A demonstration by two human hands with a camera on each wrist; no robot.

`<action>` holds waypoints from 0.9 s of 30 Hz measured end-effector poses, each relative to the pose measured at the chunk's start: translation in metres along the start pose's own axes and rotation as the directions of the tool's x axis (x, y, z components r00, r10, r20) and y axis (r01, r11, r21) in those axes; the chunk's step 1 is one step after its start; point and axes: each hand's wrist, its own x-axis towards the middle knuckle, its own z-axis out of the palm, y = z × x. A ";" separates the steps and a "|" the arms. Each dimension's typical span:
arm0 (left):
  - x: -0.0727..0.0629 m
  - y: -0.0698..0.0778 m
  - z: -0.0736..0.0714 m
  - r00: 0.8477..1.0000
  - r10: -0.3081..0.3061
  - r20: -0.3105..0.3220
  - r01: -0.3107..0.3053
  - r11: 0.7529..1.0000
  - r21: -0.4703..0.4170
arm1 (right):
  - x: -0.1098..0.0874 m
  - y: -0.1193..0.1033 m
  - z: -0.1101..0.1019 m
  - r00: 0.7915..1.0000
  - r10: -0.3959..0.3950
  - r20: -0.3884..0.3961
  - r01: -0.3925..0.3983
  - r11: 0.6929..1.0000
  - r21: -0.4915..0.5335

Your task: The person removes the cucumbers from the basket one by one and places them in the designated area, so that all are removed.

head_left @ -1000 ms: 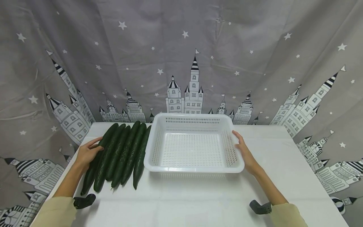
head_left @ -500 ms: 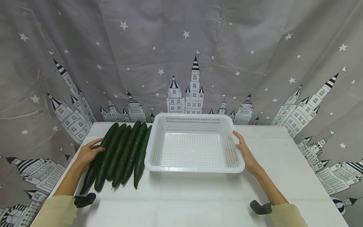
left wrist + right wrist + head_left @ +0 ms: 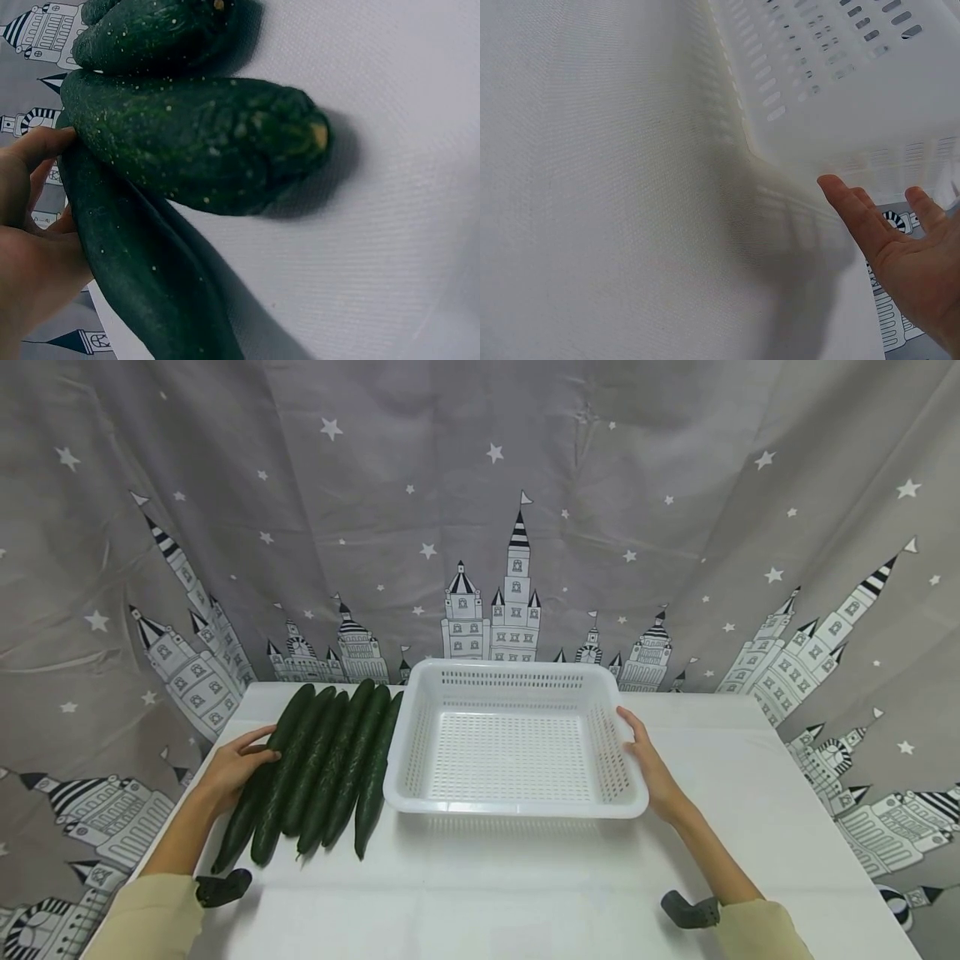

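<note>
Several dark green cucumbers [image 3: 337, 760] lie side by side on the white table, left of a white plastic basket [image 3: 510, 807]. My left hand [image 3: 232, 768] holds the leftmost cucumber [image 3: 238, 831]. In the left wrist view the thumb reaches across this cucumber [image 3: 146, 255], its tip at the neighbouring cucumber [image 3: 202, 142]; the other fingers are partly hidden behind it. My right hand [image 3: 651, 768] is at the basket's right side, fingers extended below the rim. The right wrist view shows this hand [image 3: 915, 259] with spread, fairly straight fingers by the basket wall [image 3: 840, 127].
A grey curtain [image 3: 480, 460] printed with stars and castles hangs behind the table [image 3: 465, 893]. The basket's left rim stands close beside the rightmost cucumber [image 3: 371, 802]. A dark wrist-worn device [image 3: 223, 888] sits at the left sleeve, another device [image 3: 688, 910] at the right.
The near end of the leftmost cucumber has shifted slightly left, away from its neighbour. The view has drifted a little; the basket and right hand keep their places.
</note>
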 end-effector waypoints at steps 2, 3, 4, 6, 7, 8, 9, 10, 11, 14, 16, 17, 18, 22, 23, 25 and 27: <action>0.000 0.000 -0.001 1.000 0.012 0.005 -0.012 1.000 -0.007 | 0.000 0.000 0.000 1.000 0.002 -0.001 -0.002 1.000 0.003; 0.000 -0.001 -0.001 1.000 0.019 0.004 -0.019 1.000 -0.006 | 0.000 0.000 0.000 1.000 0.003 -0.001 -0.003 1.000 0.004; 0.000 -0.001 -0.001 1.000 0.024 0.003 -0.024 1.000 -0.003 | 0.000 0.000 0.000 1.000 0.003 -0.001 -0.003 1.000 0.006; 0.001 -0.002 -0.002 1.000 0.029 0.002 -0.029 1.000 0.002 | 0.000 0.000 0.000 1.000 0.005 0.001 -0.005 1.000 0.007; 0.001 -0.003 -0.002 0.999 0.032 -0.002 -0.032 0.999 0.010 | 0.000 0.000 0.000 1.000 0.005 0.002 -0.005 1.000 0.007; 0.002 -0.003 -0.002 0.999 0.036 -0.004 -0.036 0.999 0.018 | 0.000 0.000 0.000 1.000 0.006 0.003 -0.006 1.000 0.008; 0.003 -0.004 -0.003 0.999 0.036 -0.003 -0.036 0.999 0.021 | 0.000 0.000 0.000 1.000 0.007 0.002 -0.007 1.000 0.010; 0.003 -0.004 -0.003 0.999 0.037 -0.001 -0.037 0.999 0.021 | 0.000 0.000 0.000 1.000 0.008 0.002 -0.008 1.000 0.011; 0.003 -0.004 -0.003 0.999 0.038 0.001 -0.038 0.999 0.021 | 0.000 0.000 0.000 1.000 0.009 0.002 -0.009 1.000 0.011; 0.003 -0.004 -0.003 0.999 0.042 0.002 -0.042 0.999 0.021 | 0.001 0.000 0.000 1.000 0.010 0.001 -0.010 1.000 0.009; 0.003 -0.004 -0.003 0.999 0.048 -0.003 -0.047 0.998 0.028 | 0.001 0.000 0.000 1.000 0.009 0.003 -0.009 1.000 0.004; 0.003 -0.005 -0.003 0.999 0.049 -0.005 -0.049 0.998 0.033 | 0.001 0.000 0.000 1.000 0.007 0.004 -0.007 1.000 0.002; 0.002 -0.005 -0.003 0.999 0.052 -0.009 -0.051 0.998 0.040 | 0.001 0.000 0.000 1.000 0.006 0.003 -0.006 1.000 0.001; 0.003 -0.006 -0.002 0.999 0.049 -0.013 -0.048 0.998 0.044 | 0.001 0.000 0.000 1.000 0.006 0.000 -0.006 1.000 -0.003; 0.003 -0.007 -0.003 0.999 0.045 -0.011 -0.044 0.998 0.037 | 0.001 0.000 0.000 1.000 0.007 -0.001 -0.007 1.000 -0.003; 0.003 -0.007 -0.003 0.999 0.031 -0.013 -0.031 0.999 0.027 | 0.001 0.000 0.000 1.000 0.008 -0.003 -0.008 1.000 -0.003; 0.004 -0.008 -0.005 1.000 0.023 -0.013 -0.023 1.000 0.017 | 0.000 0.000 0.001 1.000 0.007 -0.006 -0.007 1.000 0.000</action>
